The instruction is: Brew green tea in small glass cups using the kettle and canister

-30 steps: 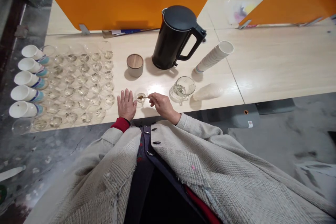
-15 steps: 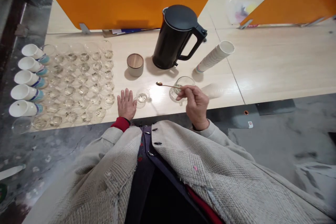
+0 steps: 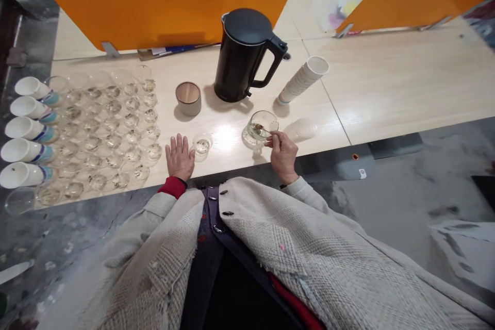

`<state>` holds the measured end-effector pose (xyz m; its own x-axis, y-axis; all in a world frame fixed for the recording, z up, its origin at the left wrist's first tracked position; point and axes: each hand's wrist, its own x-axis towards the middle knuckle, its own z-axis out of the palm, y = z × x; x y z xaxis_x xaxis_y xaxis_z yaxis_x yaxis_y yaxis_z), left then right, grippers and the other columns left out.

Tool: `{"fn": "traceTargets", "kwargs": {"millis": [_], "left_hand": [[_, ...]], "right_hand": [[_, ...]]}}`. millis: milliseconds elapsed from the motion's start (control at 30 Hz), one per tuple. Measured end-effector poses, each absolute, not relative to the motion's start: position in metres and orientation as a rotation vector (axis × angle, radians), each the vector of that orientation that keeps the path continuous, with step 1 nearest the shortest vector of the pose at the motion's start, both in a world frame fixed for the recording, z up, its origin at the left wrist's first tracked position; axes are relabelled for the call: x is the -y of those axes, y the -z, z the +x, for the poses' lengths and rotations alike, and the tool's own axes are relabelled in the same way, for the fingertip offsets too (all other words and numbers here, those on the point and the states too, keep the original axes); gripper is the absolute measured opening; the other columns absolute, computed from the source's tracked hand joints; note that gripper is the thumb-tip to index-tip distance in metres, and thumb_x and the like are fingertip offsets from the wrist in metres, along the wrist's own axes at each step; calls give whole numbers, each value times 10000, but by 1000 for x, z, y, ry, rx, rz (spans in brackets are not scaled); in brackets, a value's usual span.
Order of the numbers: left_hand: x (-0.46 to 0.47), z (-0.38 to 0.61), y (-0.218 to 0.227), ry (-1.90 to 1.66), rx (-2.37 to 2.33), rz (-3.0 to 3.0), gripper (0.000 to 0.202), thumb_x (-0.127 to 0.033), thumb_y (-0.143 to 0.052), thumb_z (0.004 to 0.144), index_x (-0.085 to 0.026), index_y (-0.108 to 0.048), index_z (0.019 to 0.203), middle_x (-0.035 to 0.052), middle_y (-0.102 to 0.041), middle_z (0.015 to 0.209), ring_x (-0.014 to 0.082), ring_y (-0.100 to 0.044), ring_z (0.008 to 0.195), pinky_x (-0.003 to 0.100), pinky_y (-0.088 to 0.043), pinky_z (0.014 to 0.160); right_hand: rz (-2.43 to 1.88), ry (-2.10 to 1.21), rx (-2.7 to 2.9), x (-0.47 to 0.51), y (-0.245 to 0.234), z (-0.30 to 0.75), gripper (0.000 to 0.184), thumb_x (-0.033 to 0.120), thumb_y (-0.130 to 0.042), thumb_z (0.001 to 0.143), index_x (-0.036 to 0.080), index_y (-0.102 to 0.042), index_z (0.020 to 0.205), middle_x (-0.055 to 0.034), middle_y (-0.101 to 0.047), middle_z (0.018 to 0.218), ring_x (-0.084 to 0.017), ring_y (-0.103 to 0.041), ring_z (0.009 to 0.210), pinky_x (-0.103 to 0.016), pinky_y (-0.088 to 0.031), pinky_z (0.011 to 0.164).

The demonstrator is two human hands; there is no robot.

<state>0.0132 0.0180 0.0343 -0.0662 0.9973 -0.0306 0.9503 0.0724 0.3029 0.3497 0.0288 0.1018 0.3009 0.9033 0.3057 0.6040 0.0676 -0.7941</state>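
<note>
My right hand [image 3: 284, 157] pinches the handle of a small gold-coloured spoon [image 3: 267, 131]. The spoon's bowl is inside a ribbed glass bowl [image 3: 271, 119], over some dark bits that look like dried leaves. Flat on the table near its front edge rests my left hand [image 3: 180, 159], fingers spread and holding nothing. Just right of its thumb stands a small clear cup [image 3: 202, 145] with dark flakes at the bottom. Rows of similar clear cups [image 3: 113, 139] with flakes in them fill the table's left part.
A black kettle [image 3: 242, 56] stands behind the glass bowl. Left of it is a round container with a wooden lid [image 3: 188, 94]. A tilted stack of paper cups [image 3: 301, 81] is to the right. Several paper cups [image 3: 23, 128] line the far left. Orange partitions [image 3: 154, 0] border the back.
My right hand has brought the spoon from above the table into the glass bowl. The camera view has shifted slightly right. My left hand stays flat on the table.
</note>
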Motion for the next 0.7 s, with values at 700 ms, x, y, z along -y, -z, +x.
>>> {"fn": "traceTargets", "kwargs": {"millis": [700], "left_hand": [[-17, 14, -35, -280, -2113, 1967, 667, -380, -431, 1074, -120, -412, 1688, 155, -248, 1815, 364, -154, 1714, 625, -111, 1391]], "right_hand": [[-1557, -432, 1646, 23, -129, 331, 340, 471, -550, 1076, 223, -686, 1265, -25, -793, 864, -188, -776, 667, -316, -625, 661]]}}
